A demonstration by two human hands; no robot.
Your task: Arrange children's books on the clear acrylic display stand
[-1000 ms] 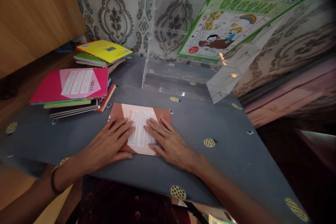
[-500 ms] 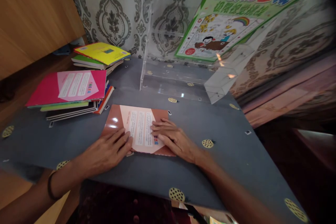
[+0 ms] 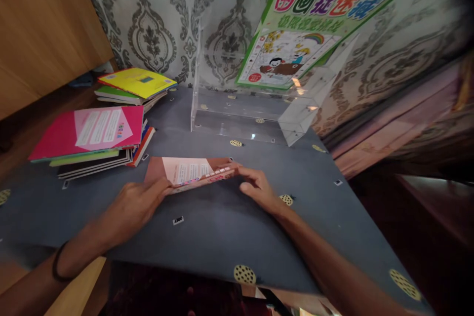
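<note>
A thin brown paperback book (image 3: 154, 168) with a pale printed panel is tilted above the table, its near edge raised and its spine or edge lettering toward me. My left hand (image 3: 138, 207) is closed on its near left corner, thumb on top. At the right end, the fingers of my right hand (image 3: 261, 190) curl against the book's edge, while the thumb stands a little apart below. The underside of the book and some fingertips are hidden.
To the left lie a stack topped by a pink book (image 3: 59, 131) and another topped by a yellow book (image 3: 133, 81). A clear acrylic stand (image 3: 237, 128) at the back holds a green picture book (image 3: 285, 54). The grey tablecloth (image 3: 207, 252) has pineapple prints.
The brown book lay flat under both palms; its near edge is now lifted. My left hand has closed on the corner, and my right hand has moved to the right edge. The view has shifted slightly.
</note>
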